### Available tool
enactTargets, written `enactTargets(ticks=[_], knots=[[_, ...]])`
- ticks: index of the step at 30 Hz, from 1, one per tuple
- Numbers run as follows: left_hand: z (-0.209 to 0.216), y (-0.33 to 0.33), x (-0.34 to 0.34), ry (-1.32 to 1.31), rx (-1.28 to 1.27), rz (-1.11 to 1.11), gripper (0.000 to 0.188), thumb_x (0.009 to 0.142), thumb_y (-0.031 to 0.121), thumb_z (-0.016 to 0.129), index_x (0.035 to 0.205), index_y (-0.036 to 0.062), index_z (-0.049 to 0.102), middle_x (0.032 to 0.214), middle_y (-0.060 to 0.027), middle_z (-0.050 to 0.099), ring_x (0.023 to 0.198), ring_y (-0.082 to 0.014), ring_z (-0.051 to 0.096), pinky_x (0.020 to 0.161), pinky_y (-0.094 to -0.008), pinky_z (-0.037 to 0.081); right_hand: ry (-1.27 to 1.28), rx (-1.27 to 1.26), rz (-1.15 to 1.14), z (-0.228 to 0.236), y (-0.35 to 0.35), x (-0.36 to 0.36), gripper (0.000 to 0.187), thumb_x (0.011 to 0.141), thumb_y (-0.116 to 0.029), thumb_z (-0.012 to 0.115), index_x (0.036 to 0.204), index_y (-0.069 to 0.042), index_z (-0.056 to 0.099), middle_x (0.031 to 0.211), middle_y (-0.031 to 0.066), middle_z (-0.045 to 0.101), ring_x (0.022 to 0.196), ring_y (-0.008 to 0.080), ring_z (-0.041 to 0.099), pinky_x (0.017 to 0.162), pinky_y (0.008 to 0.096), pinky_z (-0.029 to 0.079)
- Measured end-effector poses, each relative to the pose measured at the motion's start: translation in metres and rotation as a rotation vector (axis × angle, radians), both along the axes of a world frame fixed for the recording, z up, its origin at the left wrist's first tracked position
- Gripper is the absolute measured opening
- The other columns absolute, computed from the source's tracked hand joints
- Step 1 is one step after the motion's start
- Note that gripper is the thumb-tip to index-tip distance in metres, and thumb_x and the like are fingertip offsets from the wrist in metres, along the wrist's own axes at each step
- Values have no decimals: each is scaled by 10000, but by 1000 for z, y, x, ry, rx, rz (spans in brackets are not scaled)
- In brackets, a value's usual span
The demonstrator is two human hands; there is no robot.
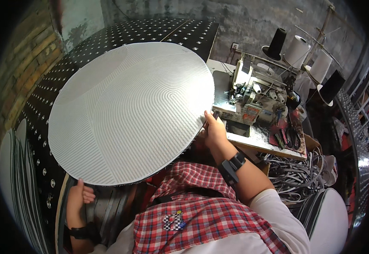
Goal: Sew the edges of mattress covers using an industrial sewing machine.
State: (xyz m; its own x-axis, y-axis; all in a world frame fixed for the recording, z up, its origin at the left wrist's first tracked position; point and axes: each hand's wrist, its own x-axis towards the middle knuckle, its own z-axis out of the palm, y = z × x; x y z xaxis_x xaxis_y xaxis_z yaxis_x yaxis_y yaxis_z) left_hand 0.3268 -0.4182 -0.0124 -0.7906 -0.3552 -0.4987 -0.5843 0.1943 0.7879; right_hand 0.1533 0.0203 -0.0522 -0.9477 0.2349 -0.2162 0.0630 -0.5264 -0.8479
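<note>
A large round pale grey mat (142, 110) with a ribbed pattern of curved lines lies over the near part of a black table. At the mat's right edge, my right hand (215, 131) grips the rim, thumb on top and fingers underneath, partly hidden. My left hand (81, 199) is by the lower left rim; its thumb tip meets the edge, while the loosely bent fingers stay below the rim with nothing in them. A dark fringe shows along the mat's near edge.
The black table (108, 36) is dotted with metal studs. An overlock sewing machine (256, 89) stands on a white bench at right, below several thread cones (296, 51). Grey strips (292, 175) pile beneath it. Stacks of round mats flank me at left (20, 190) and right (330, 224).
</note>
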Motion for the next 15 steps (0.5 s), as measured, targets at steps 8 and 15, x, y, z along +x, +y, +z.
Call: enactTargets(ticks=[8,15], knots=[[-6,-51,-36,706,363,393,412,765,67,470,1157,-27,385,1077,-139,505,947,-263,527,788,-370,452,-40,-5,381,29,-5,71,149,782,-153,560,864,-67,471,678,-4,483,544,86,458,422,235,371],[4,-118,-77,602,230,248,436,749,48,473,1173,-22,396,1078,-139,511,961,-268,507,846,-354,401,-69,13,176,8,14,27,157,790,-209,567,842,-91,478,645,-30,454,510,56,424,393,191,331]])
